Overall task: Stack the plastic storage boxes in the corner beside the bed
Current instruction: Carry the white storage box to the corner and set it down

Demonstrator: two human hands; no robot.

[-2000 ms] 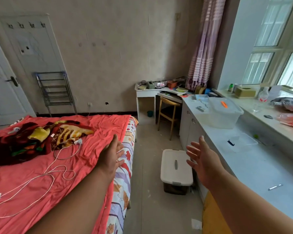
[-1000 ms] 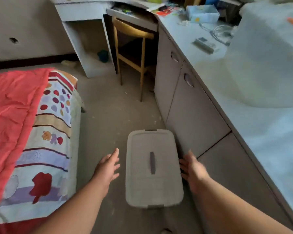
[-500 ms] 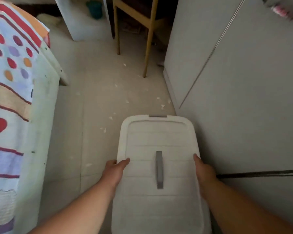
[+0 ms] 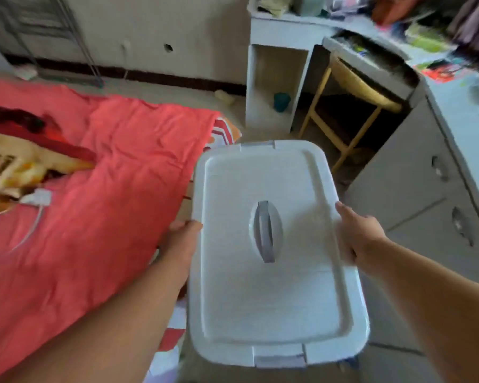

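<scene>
White rectangular plastic storage box (image 4: 271, 294), lid on, held up in front of the person, long axis running away from the camera. Grey recessed handle (image 4: 265, 231) at the centre of the lid; grey latch (image 4: 280, 360) on the near short edge, a second latch (image 4: 257, 146) on the far short edge.

Left hand (image 4: 181, 239) clamped on the box's left long edge, thumb over the lid rim, the other fingers hidden under the side. Right hand (image 4: 357, 234) clamped on the box's right long edge, thumb on the rim, fingers wrapped down out of sight. Both grips closed on the box.

Left of the box: bed with a red-pink cover (image 4: 100, 189), a white charger and cable (image 4: 38, 199) lying on it. Beyond the box: white desk (image 4: 277, 31) with an open shelf, a wooden chair (image 4: 354, 106) tucked in beside it. Right of the box: grey cabinet doors (image 4: 415, 189). Far clutter on the desk is blurred.
</scene>
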